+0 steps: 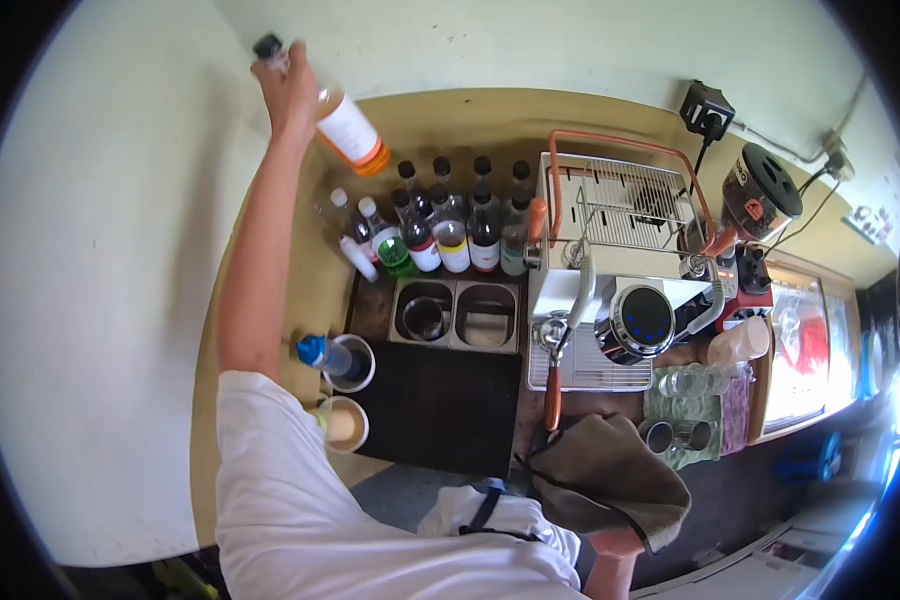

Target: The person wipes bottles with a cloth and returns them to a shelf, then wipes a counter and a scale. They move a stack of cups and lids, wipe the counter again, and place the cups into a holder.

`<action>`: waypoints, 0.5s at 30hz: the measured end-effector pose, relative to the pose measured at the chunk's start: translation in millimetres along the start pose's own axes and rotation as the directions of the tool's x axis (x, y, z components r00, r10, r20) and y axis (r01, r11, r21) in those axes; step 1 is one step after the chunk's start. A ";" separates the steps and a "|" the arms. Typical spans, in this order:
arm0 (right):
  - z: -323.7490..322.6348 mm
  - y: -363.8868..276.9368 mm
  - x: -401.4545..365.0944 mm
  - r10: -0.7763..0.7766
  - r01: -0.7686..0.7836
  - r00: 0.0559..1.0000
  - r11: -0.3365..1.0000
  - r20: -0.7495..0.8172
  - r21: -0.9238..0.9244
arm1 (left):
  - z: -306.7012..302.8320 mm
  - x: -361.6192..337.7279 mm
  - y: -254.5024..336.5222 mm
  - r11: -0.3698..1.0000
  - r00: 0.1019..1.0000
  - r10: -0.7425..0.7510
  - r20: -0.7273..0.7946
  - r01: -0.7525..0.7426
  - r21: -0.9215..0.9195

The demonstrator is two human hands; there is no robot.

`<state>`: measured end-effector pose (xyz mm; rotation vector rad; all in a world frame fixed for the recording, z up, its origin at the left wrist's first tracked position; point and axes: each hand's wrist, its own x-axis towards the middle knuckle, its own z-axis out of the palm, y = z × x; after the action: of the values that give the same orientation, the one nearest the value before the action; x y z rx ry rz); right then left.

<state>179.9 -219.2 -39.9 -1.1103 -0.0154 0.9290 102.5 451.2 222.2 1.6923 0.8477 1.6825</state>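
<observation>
High at the upper left, my left hand (288,95) is closed around the neck of a syrup bottle (348,128). The bottle has a black cap, a white label and orange liquid near its base, and it hangs tilted in front of the wall. At the lower right, a brown cloth (605,475) drapes over my right hand (618,543). The cloth hides the fingers, and only part of the hand and wrist shows beneath it. Just below the raised bottle stands a group of dark-capped and white-capped bottles (452,240).
An espresso machine (610,215) with a portafilter (553,375) stands right of the bottles. Two metal wells (457,315) sit in the counter. Cups holding a blue-topped bottle (315,350) and a sponge-like item (342,425) are at left. Glasses (692,380) lie on a green cloth.
</observation>
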 end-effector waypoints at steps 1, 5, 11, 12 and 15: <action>-0.3 2.1 4.2 -0.004 0.004 1.000 1.000 -0.020 0.010 | 11.6 -2.6 -14.0 1.000 0.999 0.004 -0.034 -0.003 0.028; -5.5 3.6 7.9 -0.006 0.009 0.997 0.999 -0.073 0.051 | 27.6 -14.6 -71.8 0.987 0.995 -0.085 -0.054 0.091 0.135; -5.7 11.9 1.7 0.002 0.011 0.993 0.994 -0.116 0.109 | 31.6 -25.1 -175.8 0.971 0.991 -0.125 -0.055 0.134 0.199; -5.2 13.4 0.3 0.002 0.013 0.992 0.993 -0.123 0.122 | 32.5 -27.3 -191.8 0.975 0.989 -0.151 0.004 0.148 0.168; -4.9 13.9 -4.5 0.000 0.018 0.992 0.990 -0.127 0.140 | 25.4 -34.4 -220.2 0.962 0.955 -0.242 0.173 0.213 0.174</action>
<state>170.5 -224.0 -51.1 -1.0345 0.1474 0.8375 122.2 560.4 27.2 1.7500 1.0566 1.3052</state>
